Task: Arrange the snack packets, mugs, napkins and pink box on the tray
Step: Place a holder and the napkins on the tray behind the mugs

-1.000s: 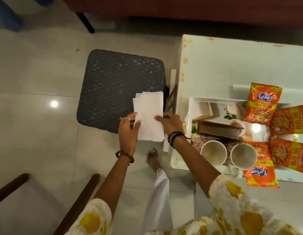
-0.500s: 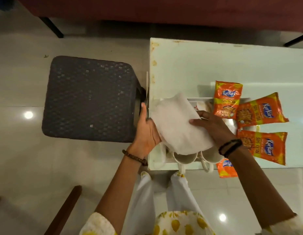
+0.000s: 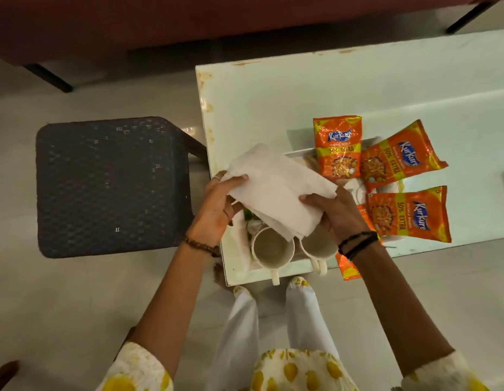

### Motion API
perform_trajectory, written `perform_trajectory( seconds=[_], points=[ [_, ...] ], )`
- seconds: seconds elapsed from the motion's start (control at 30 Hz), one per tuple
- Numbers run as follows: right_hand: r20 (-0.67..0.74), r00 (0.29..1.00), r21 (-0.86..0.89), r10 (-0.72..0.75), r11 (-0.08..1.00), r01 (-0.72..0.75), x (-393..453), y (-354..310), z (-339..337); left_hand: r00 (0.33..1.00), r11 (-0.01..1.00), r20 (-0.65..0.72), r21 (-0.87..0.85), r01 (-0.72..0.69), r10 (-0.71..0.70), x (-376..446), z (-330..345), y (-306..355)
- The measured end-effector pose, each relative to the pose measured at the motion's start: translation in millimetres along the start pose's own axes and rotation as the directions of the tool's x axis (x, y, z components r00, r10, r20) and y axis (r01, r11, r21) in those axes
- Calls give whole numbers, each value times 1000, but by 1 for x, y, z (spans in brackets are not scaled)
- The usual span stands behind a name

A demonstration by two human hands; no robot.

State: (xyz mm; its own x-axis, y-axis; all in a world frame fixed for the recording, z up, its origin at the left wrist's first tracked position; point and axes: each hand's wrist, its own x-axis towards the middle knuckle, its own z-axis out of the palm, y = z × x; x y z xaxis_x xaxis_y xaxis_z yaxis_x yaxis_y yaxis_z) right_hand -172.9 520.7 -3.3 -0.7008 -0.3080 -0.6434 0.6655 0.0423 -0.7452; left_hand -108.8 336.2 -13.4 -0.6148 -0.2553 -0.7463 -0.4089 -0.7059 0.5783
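A stack of white napkins hangs over the left part of the white tray. My left hand grips its left edge and my right hand grips its right edge. Two cream mugs stand side by side at the tray's near edge, handles toward me. Three orange snack packets lie on the tray's right side, and another packet shows partly under my right wrist. The pink box is hidden beneath the napkins.
The tray rests on a white table with rust marks along its left edge. A dark woven stool stands on the tiled floor to the left. A dark red sofa runs along the back.
Both hands have carried the napkins from the dark stool rightward over the tray. The head view has shifted right as well.
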Motion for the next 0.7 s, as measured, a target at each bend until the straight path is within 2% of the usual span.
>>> perform_trajectory(
  seconds=[0.1, 0.23, 0.3, 0.4, 0.47, 0.57, 0.63, 0.7],
  points=[
    [53, 998, -122, -21, 992, 27, 3, -8, -16, 999, 987, -34, 159, 34, -29, 10, -2, 10],
    [80, 995, 75, 60, 995, -66, 7, -20, -26, 998, 911, 63, 412, -16, -10, 18, 5, 19],
    [104, 994, 103, 47, 993, -58, 8, -23, -31, 995, 912, 99, 410, -35, -6, 19, 10, 22],
    [91, 994, -53, -52, 997, 57, 7, -24, -35, 986, 915, 164, 397, -68, 1, 15, 12, 23],
    [46, 990, -130, -134, 982, 139, 8, -28, -36, 981, 915, 186, 387, -117, 47, 8, 14, 23],
    [88, 977, -194, -195, 958, 209, 9, -38, -36, 960, 906, 235, 354, -231, 153, -1, 18, 20],
    [131, 983, -120, -128, 982, 144, 11, -45, -37, 950, 899, 243, 344, -272, 195, -7, 23, 17],
    [189, 982, -7, -16, 1000, 18, 14, -51, -41, 950, 896, 220, 340, -286, 220, -11, 29, 14]
  ],
)
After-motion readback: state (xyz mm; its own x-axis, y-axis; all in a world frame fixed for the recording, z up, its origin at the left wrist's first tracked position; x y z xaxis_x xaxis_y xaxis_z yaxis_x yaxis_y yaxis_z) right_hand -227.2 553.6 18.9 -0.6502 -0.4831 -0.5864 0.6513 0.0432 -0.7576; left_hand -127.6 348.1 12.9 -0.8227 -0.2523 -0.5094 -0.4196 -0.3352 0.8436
